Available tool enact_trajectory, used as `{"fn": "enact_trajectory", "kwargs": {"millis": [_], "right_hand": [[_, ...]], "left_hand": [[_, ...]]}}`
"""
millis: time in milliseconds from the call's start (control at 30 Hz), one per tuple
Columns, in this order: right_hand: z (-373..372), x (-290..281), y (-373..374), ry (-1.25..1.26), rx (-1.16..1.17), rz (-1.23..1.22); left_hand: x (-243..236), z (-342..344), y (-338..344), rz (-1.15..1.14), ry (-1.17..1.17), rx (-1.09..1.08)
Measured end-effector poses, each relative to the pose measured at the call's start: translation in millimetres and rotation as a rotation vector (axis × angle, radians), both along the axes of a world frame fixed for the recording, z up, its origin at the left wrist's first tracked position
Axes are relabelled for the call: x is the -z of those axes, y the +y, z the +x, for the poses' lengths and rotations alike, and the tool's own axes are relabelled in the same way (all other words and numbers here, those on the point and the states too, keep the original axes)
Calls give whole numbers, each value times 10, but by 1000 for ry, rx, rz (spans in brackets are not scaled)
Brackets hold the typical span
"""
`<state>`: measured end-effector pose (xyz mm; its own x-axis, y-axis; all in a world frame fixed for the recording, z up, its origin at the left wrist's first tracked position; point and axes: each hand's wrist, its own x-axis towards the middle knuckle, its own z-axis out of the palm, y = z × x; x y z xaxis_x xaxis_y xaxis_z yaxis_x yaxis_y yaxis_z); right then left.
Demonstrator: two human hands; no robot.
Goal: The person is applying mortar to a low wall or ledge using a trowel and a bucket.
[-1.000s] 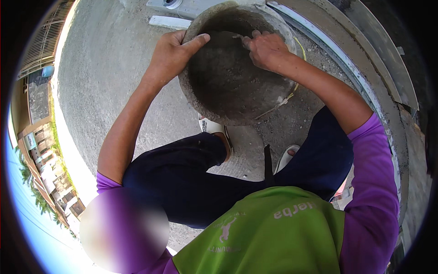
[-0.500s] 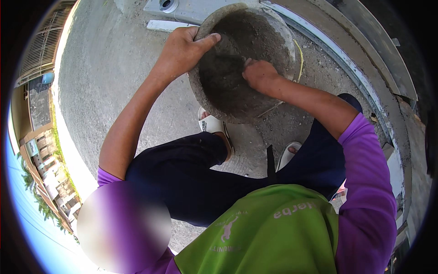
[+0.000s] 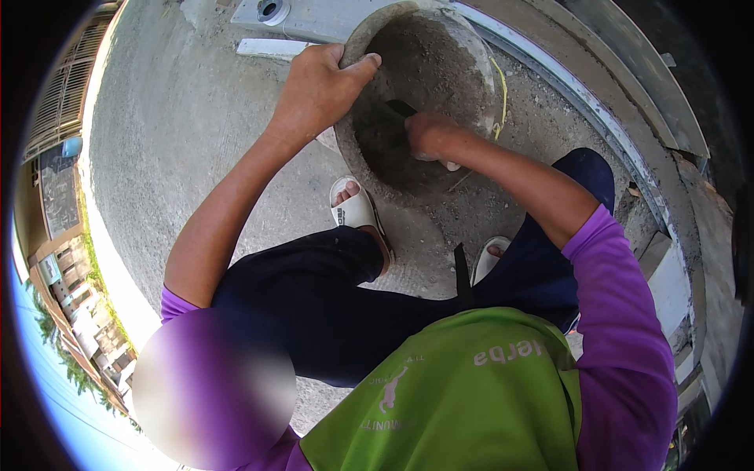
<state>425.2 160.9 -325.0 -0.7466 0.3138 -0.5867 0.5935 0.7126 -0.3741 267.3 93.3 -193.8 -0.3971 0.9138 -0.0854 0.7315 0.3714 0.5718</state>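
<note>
"Where's the tub [image 3: 462, 49]?"
"Beneath the right hand [image 3: 433, 136], which clutches a dark tool [image 3: 401, 107]; the left hand [image 3: 320, 88] pinches the tub's rim"
"Handling?"
"Likely heavy, stiff; best gripped by that rim"

Bright daylight, washed-out glare left, shadowed bucket [image 3: 470, 55], fisheye-curved edges, round blur lower left

Left hand [image 3: 323, 88]: open ground [image 3: 188, 133] leftward, white strip [image 3: 271, 49] near knuckles. Right hand [image 3: 432, 136]: clear above, bucket [image 3: 473, 59] wall curving round it.
</note>
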Motion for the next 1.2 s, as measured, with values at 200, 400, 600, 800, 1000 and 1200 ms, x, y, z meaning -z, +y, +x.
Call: {"fn": "enact_trajectory", "kwargs": {"millis": [200, 400, 600, 800, 1000, 1200], "right_hand": [[375, -701, 426, 530, -20, 559], [611, -192, 632, 39, -228, 254], [510, -278, 596, 130, 53, 242], [-147, -435, 403, 165, 182, -8], [-503, -168, -336, 434, -271, 202], [-84, -20, 155, 356, -711, 273]], "left_hand": [[-130, -86, 29, -96, 65, 36], [-89, -2, 84, -105, 80, 41], [-136, -176, 67, -135, -29, 30], [-171, -388, -75, -133, -119, -17], [-185, -505, -106, -149, -208, 61], [-140, -538, -165, -122, -156, 53]]}}
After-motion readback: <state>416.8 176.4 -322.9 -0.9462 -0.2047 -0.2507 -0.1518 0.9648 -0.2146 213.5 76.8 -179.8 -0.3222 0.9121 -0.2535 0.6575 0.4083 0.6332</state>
